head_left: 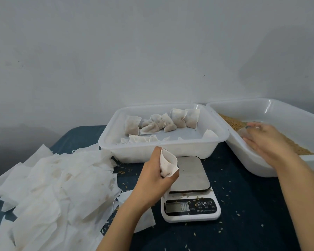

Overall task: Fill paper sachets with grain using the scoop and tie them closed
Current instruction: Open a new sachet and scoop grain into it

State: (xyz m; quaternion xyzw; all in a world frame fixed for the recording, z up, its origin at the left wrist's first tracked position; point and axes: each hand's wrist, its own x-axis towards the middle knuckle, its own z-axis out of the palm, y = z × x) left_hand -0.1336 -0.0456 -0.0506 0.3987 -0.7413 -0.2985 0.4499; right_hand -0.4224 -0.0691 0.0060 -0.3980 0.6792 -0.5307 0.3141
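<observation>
Partly blurred right hand (266,142), scoop (243,132) indistinct

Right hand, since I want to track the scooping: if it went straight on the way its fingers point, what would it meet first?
Most likely the grain in the white tray; the right hand points far-left into it. Blur hides the depth.

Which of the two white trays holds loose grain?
The tray on the right, where the right hand reaches into grain; the other tray holds filled sachets.
</observation>
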